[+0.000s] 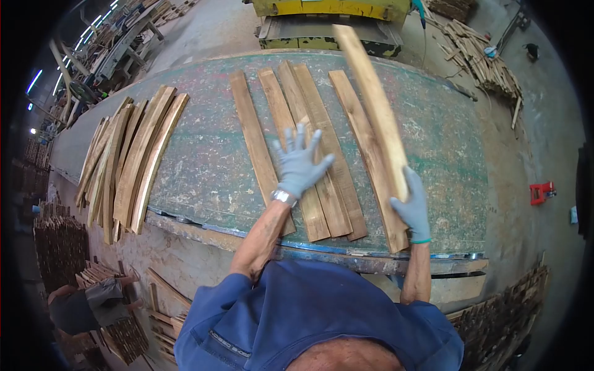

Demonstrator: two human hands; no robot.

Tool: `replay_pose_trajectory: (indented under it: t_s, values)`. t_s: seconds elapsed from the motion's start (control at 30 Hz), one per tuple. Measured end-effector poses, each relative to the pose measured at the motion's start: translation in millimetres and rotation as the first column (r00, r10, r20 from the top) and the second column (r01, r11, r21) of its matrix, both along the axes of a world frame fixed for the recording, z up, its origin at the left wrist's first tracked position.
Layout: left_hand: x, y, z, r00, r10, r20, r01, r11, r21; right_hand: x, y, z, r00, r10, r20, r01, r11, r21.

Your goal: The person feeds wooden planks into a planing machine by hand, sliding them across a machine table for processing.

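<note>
My right hand (413, 207), in a grey glove, is closed round the near end of a pale wooden board (374, 93), whose far end is raised and slightly blurred. Beneath and left of it, another board (357, 123) lies on the worn green table (207, 154). My left hand (300, 164), gloved too and with a watch at the wrist, is spread flat over several boards in the middle. Its fingers cover part of a narrow board (314, 216) and the board beside it (334, 213). One separate board (247, 127) lies left of this hand.
A stack of boards (142, 161) sits at the table's left, overhanging the front edge. Beyond the table stands a yellow-green machine (328, 9). Loose wood (489, 68) is heaped at the far right, and a red object (542, 193) is on the floor. Another person (77, 309) is at lower left.
</note>
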State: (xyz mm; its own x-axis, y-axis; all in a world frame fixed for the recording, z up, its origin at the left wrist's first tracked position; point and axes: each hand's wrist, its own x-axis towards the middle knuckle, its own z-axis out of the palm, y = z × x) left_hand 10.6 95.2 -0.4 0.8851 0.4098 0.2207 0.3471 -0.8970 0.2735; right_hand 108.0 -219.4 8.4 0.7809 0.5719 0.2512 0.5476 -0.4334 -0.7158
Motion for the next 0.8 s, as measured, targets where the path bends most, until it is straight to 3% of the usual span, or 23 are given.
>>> replay_pose_trajectory:
  t_s: [0.07,0.17,0.23,0.27,0.37,0.4,0.5,0.57,0.67,0.77,0.8]
  values:
    - [29,-6,-27,0.995,0.015,-0.1,-0.022,0.997,-0.072,4,-37,-25,0.986,-0.073,0.147,0.087,0.992,-0.087]
    - [32,-10,-26,0.975,0.057,-0.213,-0.076,0.994,-0.083,-8,-66,-52,0.982,-0.144,0.126,0.182,0.905,-0.385]
    - [23,-1,-30,0.97,0.077,-0.23,-0.096,0.993,-0.068,-18,-71,-60,0.969,-0.168,0.18,0.215,0.932,-0.293]
    - [14,9,-38,0.949,0.066,-0.308,-0.058,0.998,0.034,-26,-70,-63,0.968,-0.178,0.178,0.223,0.934,-0.278]
    - [-9,39,-55,0.983,-0.076,-0.169,0.071,0.997,-0.037,-47,-50,-70,0.965,-0.189,0.184,0.231,0.943,-0.241]
    - [-14,43,-46,0.989,-0.1,-0.105,0.084,0.986,-0.141,-54,-41,-71,0.97,-0.168,0.173,0.207,0.949,-0.237]
    - [-53,73,-39,0.965,0.103,0.241,-0.043,0.97,-0.239,-54,0,-81,0.965,-0.124,0.233,0.163,0.974,-0.158]
    - [-99,96,-35,0.914,0.379,0.148,-0.35,0.918,-0.187,-67,35,-72,0.984,-0.091,0.151,0.119,0.975,-0.188]
    - [-143,99,-78,0.945,0.317,-0.076,-0.321,0.946,-0.038,-93,98,-72,0.973,-0.062,0.221,0.127,0.948,-0.292]
    - [-133,124,-65,0.97,0.24,0.044,-0.225,0.951,-0.214,-99,128,-68,0.968,-0.089,0.235,0.159,0.941,-0.299]
    - [-127,128,-53,0.974,0.226,0.001,-0.218,0.941,-0.26,-97,132,-70,0.963,-0.095,0.252,0.173,0.936,-0.306]
